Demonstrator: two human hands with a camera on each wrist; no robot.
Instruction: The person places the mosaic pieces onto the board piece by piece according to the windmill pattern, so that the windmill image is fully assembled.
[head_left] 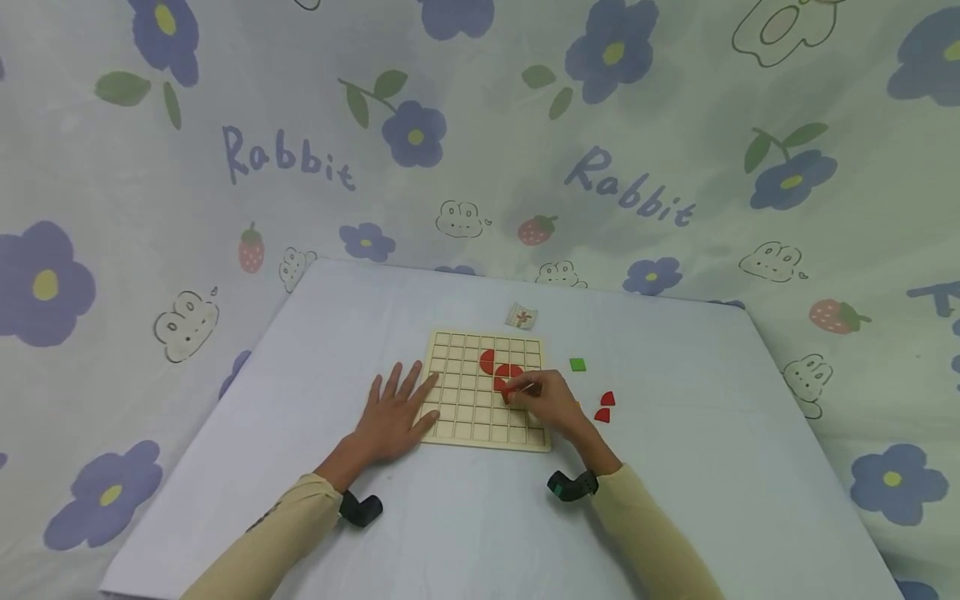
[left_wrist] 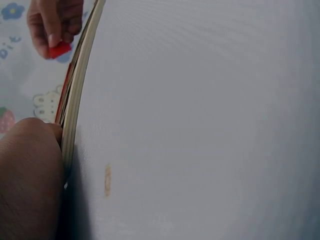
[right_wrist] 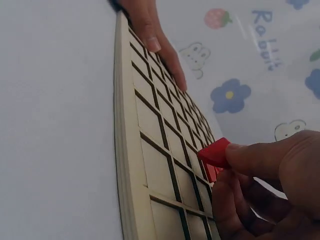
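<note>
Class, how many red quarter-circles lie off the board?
2: one red quarter-circle right of the grid board, another nearer the camera; the right hand may hide more.

— What can be read?
— "Rabbit", in purple lettering [head_left: 283, 157], upper left and upper right of the head view, on the patterned backdrop [head_left: 487, 133].
— And from the right wrist?
— "Rabbit" again, upper right, same backdrop.

Your left hand [head_left: 390, 421] lies palm down, spread toward the far side; your right hand [head_left: 553, 402] points left, pinching; both forearms [head_left: 651, 529] extend from the near side.
</note>
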